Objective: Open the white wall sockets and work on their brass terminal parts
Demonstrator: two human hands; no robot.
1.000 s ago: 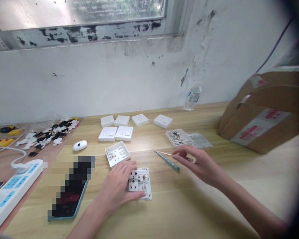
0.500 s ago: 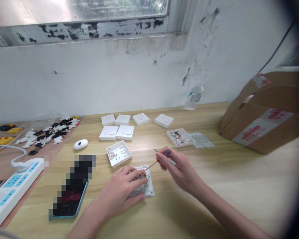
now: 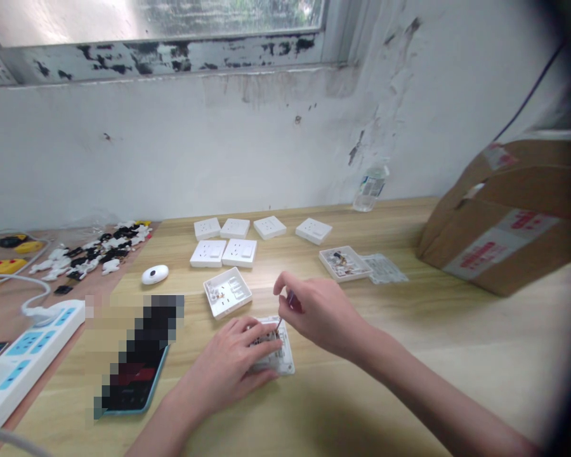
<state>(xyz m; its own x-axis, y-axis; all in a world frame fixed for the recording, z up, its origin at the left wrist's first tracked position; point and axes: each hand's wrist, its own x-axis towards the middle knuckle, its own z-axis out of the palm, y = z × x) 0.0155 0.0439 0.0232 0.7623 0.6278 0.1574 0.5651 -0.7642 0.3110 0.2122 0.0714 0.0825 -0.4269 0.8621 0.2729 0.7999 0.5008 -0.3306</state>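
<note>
My left hand [image 3: 240, 355] grips a white wall-socket plate [image 3: 287, 360] against the table, fingers across its top and thumb along the near edge. Small brass parts show beside the fingertips. My right hand [image 3: 321, 314] is closed round a screwdriver [image 3: 292, 301] with a dark purplish handle. Its thin shaft slants down to the plate beside my left fingertips; the exact contact of the tip is too small to make out. Just beyond the hands lies an upturned white socket housing [image 3: 227, 293] with small brass parts inside.
Several finished-looking white sockets [image 3: 239, 252] stand farther back. A white box of small metal parts [image 3: 345, 263] touches a clear plastic sheet [image 3: 385, 268]. A phone [image 3: 137, 368], a white oval device [image 3: 155, 274] and a power strip [image 3: 33, 355] lie left; a cardboard box [image 3: 499, 222] stands right.
My right hand has moved left and turned over, bringing the screwdriver from a flat slant to a steeper stance over the plate. My left hand stays on the plate.
</note>
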